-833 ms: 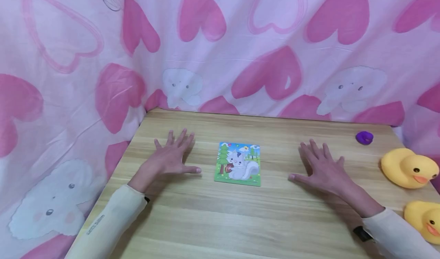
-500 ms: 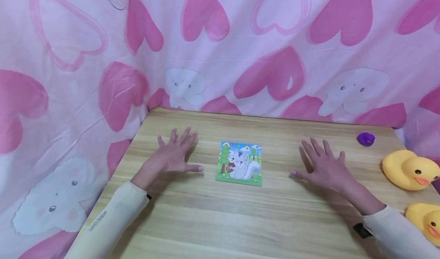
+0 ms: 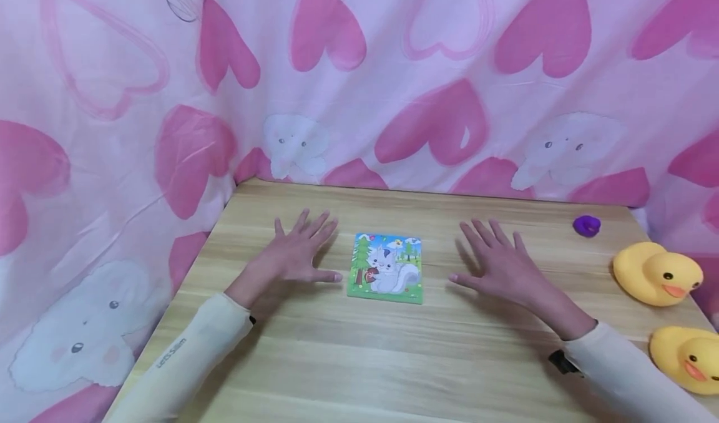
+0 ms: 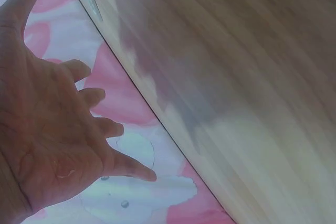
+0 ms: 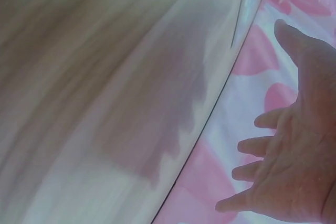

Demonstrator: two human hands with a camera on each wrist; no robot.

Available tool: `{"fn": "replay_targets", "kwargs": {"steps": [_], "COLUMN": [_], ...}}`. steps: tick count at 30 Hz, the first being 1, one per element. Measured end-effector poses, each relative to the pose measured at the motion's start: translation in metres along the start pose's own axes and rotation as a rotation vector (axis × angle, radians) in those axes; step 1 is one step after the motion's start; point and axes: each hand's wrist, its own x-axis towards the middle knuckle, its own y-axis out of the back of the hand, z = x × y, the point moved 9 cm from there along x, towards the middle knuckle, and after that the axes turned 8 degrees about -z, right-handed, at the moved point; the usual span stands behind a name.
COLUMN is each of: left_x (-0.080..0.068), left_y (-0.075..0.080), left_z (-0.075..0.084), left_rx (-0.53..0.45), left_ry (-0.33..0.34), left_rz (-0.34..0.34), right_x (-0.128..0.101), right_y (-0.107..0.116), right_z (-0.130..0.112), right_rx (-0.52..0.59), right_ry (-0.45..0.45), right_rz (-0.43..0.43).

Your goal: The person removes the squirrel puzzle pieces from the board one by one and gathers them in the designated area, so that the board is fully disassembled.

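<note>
Change since the earlier frames: both hands have drawn inward toward the picture puzzle; the left thumb now lies just beside its near left corner, the right thumb near its right edge but apart from it.

Left hand (image 3: 292, 257): fingers spread and straight, palm down over the table, holding nothing. Right hand (image 3: 497, 267): likewise spread and flat, holding nothing.

Picture puzzle (image 3: 386, 268): small card with a white squirrel, lying flat between the two hands, untouched (whether its pieces are loose cannot be told).

Step, as judged: the approach, no contact yet. The next move would call for fingertips at the card's thin edges.

Table (image 3: 359, 360): pale wood grain. Right of the right hand, two yellow rubber ducks (image 3: 654, 273); beyond them, a small purple object (image 3: 586, 226).

Backdrop: pink heart-printed cloth (image 3: 359, 80) hung behind and at the sides.
</note>
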Motion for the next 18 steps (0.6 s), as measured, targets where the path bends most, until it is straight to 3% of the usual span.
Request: {"fn": "replay_targets", "kwargs": {"steps": [4,10,18], "left_x": [0.005,0.017,0.024], "left_y": [-0.003,-0.012,-0.023], "left_z": [0.010,0.029,0.039], "left_rx": [0.000,-0.088,-0.075], "left_ry": [-0.056,-0.149,-0.134], "left_rz": [-0.012,-0.078,-0.163], "right_x": [0.008,0.016,0.024], "right_y": [-0.001,-0.008,-0.019], "right_z": [-0.014,-0.032,-0.059], "right_rx": [0.003,-0.015,-0.031], "right_ry": [0.022,0.067,0.137], "right_rz": [0.001,-0.015,-0.030]}}
